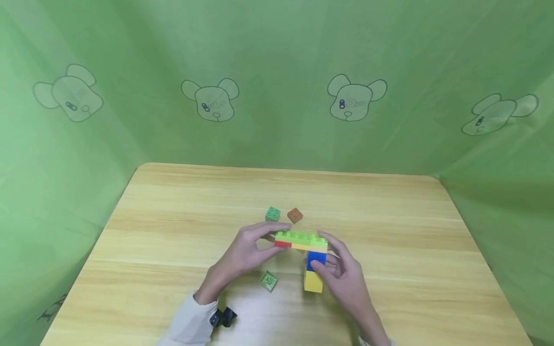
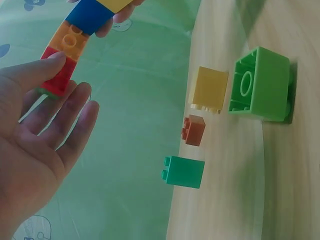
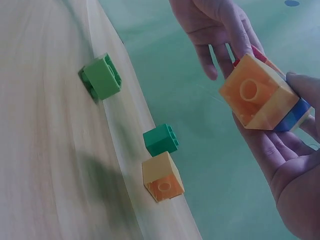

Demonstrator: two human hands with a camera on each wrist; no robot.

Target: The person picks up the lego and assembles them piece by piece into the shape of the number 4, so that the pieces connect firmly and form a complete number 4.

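Observation:
Both hands hold one structure of toy building bricks above the table. Lime green bricks (image 1: 298,238) run along its top, over a red brick (image 1: 283,244) and an orange-yellow one (image 2: 70,42). Below the right end hang a blue brick (image 1: 316,261) and a yellow brick (image 1: 313,281). My left hand (image 1: 244,250) pinches the structure's left end, thumb on the red brick (image 2: 62,75) in the left wrist view. My right hand (image 1: 346,274) grips the right end, its thumb against the blue brick. In the right wrist view, the yellow brick's hollow underside (image 3: 250,92) faces the camera.
Beyond the hands lie a dark green brick (image 1: 272,214) and a brown brick (image 1: 295,215). A light green brick (image 1: 268,281) lies nearer, its hollow side up. Another yellow brick (image 2: 210,89) stands mostly behind the structure. Green cloth (image 1: 281,134) surrounds the wooden table (image 1: 173,202).

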